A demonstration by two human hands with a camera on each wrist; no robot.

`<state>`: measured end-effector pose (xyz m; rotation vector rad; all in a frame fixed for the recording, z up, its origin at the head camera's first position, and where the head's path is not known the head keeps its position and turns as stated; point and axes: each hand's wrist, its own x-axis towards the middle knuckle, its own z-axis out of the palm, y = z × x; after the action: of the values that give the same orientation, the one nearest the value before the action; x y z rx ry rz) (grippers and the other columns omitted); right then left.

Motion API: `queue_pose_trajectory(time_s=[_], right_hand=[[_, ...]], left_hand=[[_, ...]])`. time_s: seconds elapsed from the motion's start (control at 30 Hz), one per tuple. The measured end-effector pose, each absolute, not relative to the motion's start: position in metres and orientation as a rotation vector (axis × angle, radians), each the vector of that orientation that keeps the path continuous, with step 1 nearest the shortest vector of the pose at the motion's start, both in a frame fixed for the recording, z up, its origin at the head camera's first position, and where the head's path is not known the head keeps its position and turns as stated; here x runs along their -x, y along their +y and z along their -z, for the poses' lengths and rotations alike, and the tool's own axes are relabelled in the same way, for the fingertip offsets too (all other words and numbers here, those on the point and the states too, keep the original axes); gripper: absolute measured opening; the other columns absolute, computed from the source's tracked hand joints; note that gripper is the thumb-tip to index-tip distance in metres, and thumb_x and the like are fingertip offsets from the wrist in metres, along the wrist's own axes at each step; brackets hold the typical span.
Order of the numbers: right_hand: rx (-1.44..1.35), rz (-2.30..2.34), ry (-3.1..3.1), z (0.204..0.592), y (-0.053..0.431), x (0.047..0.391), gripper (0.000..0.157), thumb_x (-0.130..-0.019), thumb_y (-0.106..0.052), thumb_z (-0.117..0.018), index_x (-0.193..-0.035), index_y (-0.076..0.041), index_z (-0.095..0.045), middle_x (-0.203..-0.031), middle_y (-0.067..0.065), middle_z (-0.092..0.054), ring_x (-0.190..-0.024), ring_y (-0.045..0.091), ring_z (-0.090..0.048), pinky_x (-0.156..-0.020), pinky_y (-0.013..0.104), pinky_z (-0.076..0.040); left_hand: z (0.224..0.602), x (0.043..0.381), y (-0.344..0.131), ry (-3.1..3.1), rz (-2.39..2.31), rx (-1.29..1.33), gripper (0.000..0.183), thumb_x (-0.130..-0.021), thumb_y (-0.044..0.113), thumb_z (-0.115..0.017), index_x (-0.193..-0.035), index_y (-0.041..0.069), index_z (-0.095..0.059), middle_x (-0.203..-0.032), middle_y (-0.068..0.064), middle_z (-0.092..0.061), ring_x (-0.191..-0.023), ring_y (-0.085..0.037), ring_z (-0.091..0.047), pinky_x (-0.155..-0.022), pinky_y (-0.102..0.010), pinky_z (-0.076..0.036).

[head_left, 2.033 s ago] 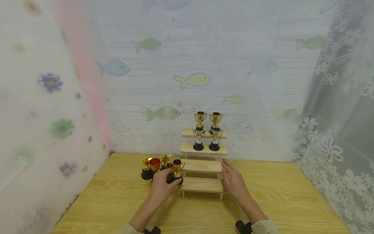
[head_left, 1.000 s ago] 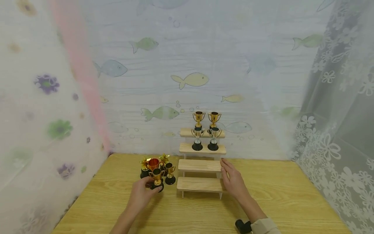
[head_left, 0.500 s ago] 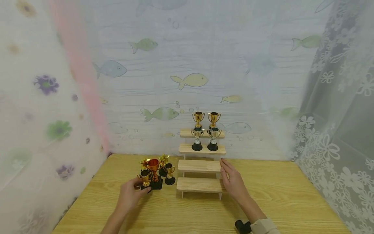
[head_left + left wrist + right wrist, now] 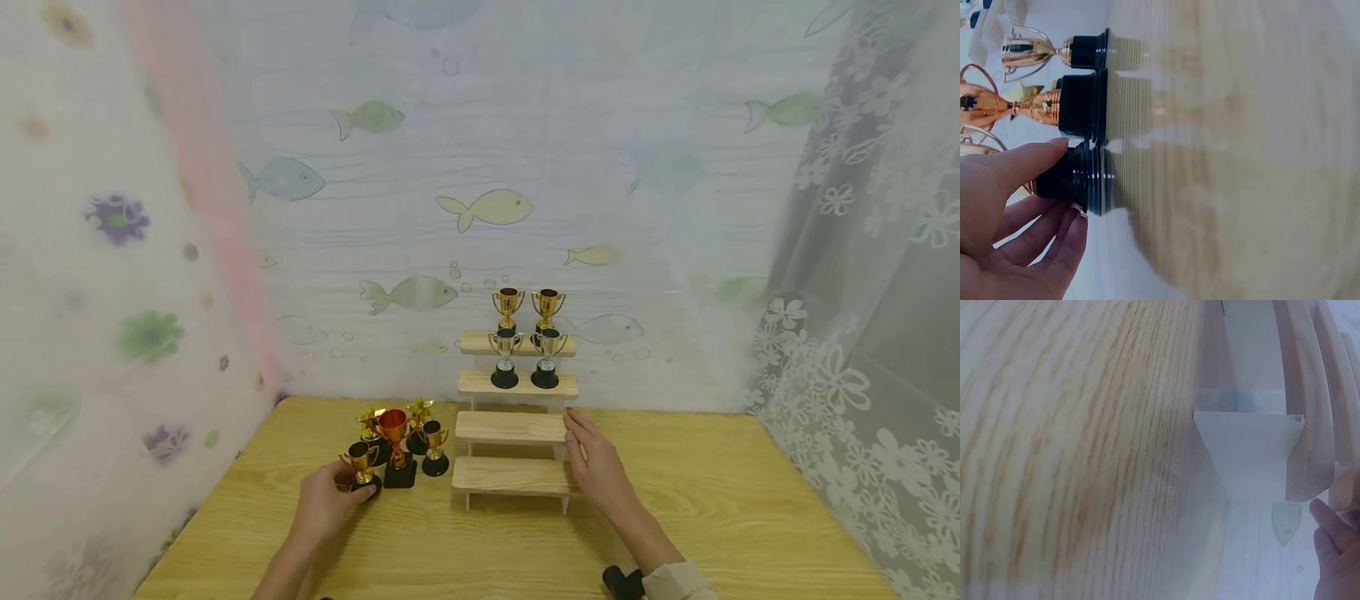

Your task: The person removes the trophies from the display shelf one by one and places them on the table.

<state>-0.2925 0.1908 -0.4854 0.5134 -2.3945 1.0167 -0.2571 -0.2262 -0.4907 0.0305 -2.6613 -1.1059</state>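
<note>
My left hand (image 4: 326,504) holds a small gold trophy cup (image 4: 362,458) by its black base, thumb on one side and fingers on the other. In the left wrist view the black base (image 4: 1063,178) is at the tabletop; whether it bears on it I cannot tell. Just right of it stands a larger orange-red trophy cup (image 4: 394,427), then another gold trophy cup (image 4: 432,437). Two gold star trophies (image 4: 421,410) are partly hidden behind. My right hand (image 4: 597,467) rests against the right side of a wooden tiered stand (image 4: 510,427), fingers fairly straight.
Two gold cups (image 4: 508,305) stand on the stand's top step and two silver cups (image 4: 506,343) on the step below. The two lower steps show bare wood. A fish-patterned curtain (image 4: 480,150) hangs behind the wooden table (image 4: 480,554).
My left hand has carried the gold trophy cup leftward from beside the stand, past the front of the orange-red cup to its left. The right hand has stayed at the stand.
</note>
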Motion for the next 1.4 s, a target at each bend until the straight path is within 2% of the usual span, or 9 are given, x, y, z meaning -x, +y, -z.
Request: queue_pose_trajectory(time_s=[0.4, 0.63, 0.93, 1.13, 1.4], right_hand=[[-0.519, -1.017, -2.387, 0.483, 0.190, 0.290, 0.038, -0.109, -0.009, -0.049, -0.137, 0.016, -0.055, -0.148, 0.028, -0.050, -0.136, 0.047, -0.049, -0.106, 0.058, -0.043], [-0.526, -1.023, -2.396, 0.483, 0.190, 0.289, 0.038, -0.109, -0.009, -0.048, -0.138, 0.015, -0.054, -0.148, 0.029, -0.049, -0.136, 0.047, -0.048, -0.105, 0.058, -0.044], [-0.515, -1.014, -2.424, 0.482, 0.191, 0.291, 0.040, -0.111, -0.012, -0.046, -0.141, 0.014, -0.052, -0.151, 0.027, -0.047, -0.138, 0.044, -0.046, -0.106, 0.057, -0.044], [-0.510, -1.012, -2.433, 0.482, 0.190, 0.290, 0.040, -0.110, -0.012, -0.046, -0.141, 0.014, -0.051, -0.152, 0.027, -0.047, -0.138, 0.044, -0.046, -0.106, 0.056, -0.044], [-0.501, -1.023, -2.433, 0.483, 0.190, 0.290, 0.041, -0.110, -0.012, -0.046, -0.141, 0.013, -0.051, -0.152, 0.026, -0.047, -0.138, 0.045, -0.046, -0.106, 0.057, -0.044]], left_hand=[[0.495, 0.258, -0.232, -2.716, 1.068, -0.042, 0.031, -0.074, 0.010, -0.090, -0.094, -0.005, -0.073, -0.086, -0.009, -0.073, -0.077, -0.022, -0.067, -0.071, -0.040, -0.056], [0.491, 0.255, -0.231, -2.713, 1.151, -0.041, 0.035, -0.074, 0.008, -0.089, -0.101, -0.007, -0.071, -0.093, -0.014, -0.074, -0.084, -0.031, -0.072, -0.075, -0.044, -0.060], [0.486, 0.245, -0.235, -2.754, 1.147, -0.117, 0.045, -0.077, 0.018, -0.089, -0.108, -0.008, -0.069, -0.102, -0.018, -0.071, -0.092, -0.034, -0.070, -0.075, -0.045, -0.059], [0.478, 0.233, -0.231, -2.724, 1.184, -0.111, 0.036, -0.079, 0.017, -0.088, -0.105, -0.003, -0.073, -0.101, -0.014, -0.073, -0.087, -0.027, -0.070, -0.070, -0.039, -0.059], [0.464, 0.225, -0.211, -2.684, 1.116, 0.000, 0.026, -0.083, 0.018, -0.086, -0.102, 0.004, -0.077, -0.100, -0.009, -0.075, -0.086, -0.023, -0.069, -0.072, -0.038, -0.058]])
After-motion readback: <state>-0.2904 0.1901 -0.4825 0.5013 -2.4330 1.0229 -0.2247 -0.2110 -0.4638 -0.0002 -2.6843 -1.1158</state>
